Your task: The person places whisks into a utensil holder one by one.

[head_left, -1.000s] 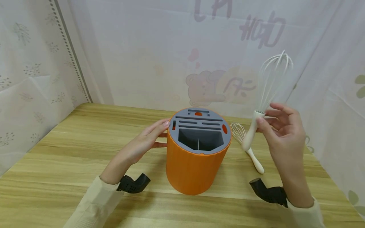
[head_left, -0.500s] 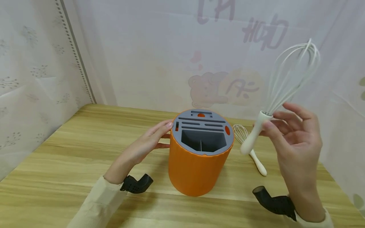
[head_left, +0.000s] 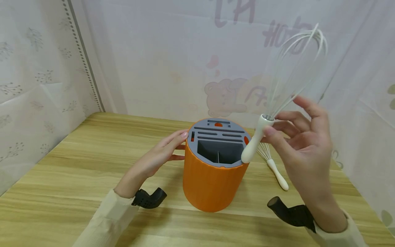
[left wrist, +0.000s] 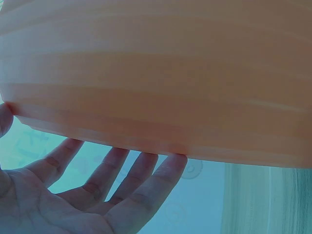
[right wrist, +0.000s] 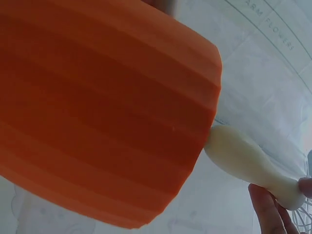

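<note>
A large whisk (head_left: 255, 141) with a cream handle and pale wires is pinched near the top of its handle by my right hand (head_left: 310, 145). Its wire loops point up, and the handle's rounded end overlaps the right rim of an orange utensil holder (head_left: 213, 192) in the head view. In the right wrist view the handle end (right wrist: 234, 151) is right at the holder's edge. My left hand (head_left: 154, 154) rests on the holder's left side, its fingers fairly straight and its thumb near the rim. The left wrist view shows the fingertips (left wrist: 175, 161) against the orange wall.
A smaller cream whisk (head_left: 277, 175) lies on the wooden table (head_left: 108, 147) right of the holder, its wires partly hidden. The holder's grey top (head_left: 192, 145) has slots and a divided large opening. Printed curtains (head_left: 148, 61) stand behind and at both sides.
My right hand swung the large whisk outward to the right, then back left, bringing its handle end to the holder's rim. The left hand stays on the holder.
</note>
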Available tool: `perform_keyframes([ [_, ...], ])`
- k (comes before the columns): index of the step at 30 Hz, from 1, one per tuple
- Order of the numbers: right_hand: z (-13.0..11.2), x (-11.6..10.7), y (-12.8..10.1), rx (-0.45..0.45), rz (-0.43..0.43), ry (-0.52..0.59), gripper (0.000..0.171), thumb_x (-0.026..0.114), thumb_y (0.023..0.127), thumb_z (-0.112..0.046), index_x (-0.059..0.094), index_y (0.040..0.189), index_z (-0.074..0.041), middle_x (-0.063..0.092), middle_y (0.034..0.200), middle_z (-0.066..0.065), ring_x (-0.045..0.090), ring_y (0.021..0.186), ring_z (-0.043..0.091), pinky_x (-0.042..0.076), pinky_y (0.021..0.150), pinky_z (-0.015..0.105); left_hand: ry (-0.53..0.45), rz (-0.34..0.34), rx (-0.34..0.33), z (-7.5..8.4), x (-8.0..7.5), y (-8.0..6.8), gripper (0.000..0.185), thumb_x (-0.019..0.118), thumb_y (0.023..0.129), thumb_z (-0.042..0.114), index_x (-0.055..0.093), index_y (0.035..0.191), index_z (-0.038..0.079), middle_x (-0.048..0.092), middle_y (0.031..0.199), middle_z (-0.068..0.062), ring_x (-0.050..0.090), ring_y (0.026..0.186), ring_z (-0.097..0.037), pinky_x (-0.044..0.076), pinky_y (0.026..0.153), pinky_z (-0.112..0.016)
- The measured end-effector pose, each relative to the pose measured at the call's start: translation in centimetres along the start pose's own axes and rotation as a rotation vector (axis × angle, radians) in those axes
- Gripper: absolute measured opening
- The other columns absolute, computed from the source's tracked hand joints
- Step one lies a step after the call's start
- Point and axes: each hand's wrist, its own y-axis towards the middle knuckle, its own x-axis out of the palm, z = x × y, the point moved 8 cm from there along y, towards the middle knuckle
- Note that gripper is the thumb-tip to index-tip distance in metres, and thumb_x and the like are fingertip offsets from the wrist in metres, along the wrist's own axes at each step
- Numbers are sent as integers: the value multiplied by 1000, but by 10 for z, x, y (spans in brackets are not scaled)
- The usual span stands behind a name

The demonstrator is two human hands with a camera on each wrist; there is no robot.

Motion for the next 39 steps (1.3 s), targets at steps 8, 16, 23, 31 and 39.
perform_keyframes([
  [8, 5, 27, 7, 18, -114, -150, 65, 54, 77, 24, 35, 135, 1, 56, 100, 8, 59, 88, 20, 57, 71, 27, 2, 9, -6, -1, -1, 0, 48, 38, 99, 42, 38, 141, 19, 40, 142, -3, 44, 125, -31, 47, 97, -43],
  [16, 20, 48, 8, 172, -263, -270, 70, 56, 79, 19, 28, 139, -5, 49, 106, 14, 54, 97, 23, 56, 76, 26, -2, 1, 0, 1, 0, -1, 48, 38, 98, 42, 38, 141, 20, 39, 142, -2, 42, 126, -31, 46, 98, -44],
  [23, 32, 57, 5, 307, -319, -269, 70, 53, 80, 18, 24, 138, -8, 47, 107, 14, 57, 99, 27, 55, 78, 24, -2, 4, 4, 0, -1, -1, 48, 37, 99, 42, 38, 141, 19, 40, 142, -3, 43, 125, -31, 46, 97, -44],
  [31, 42, 64, 3, 338, -349, -375, 67, 58, 78, 18, 26, 134, -3, 50, 104, 14, 60, 96, 27, 55, 80, 27, -7, 8, 7, -1, -1, -1, 48, 37, 99, 42, 38, 141, 19, 41, 142, -3, 44, 125, -30, 46, 97, -44],
  [39, 55, 63, 0, 360, -399, -467, 69, 64, 78, 12, 25, 132, -6, 55, 109, 12, 62, 95, 21, 55, 81, 26, -7, 0, 9, -1, 0, -1, 47, 37, 99, 41, 38, 141, 20, 40, 142, -2, 42, 126, -32, 46, 98, -44],
])
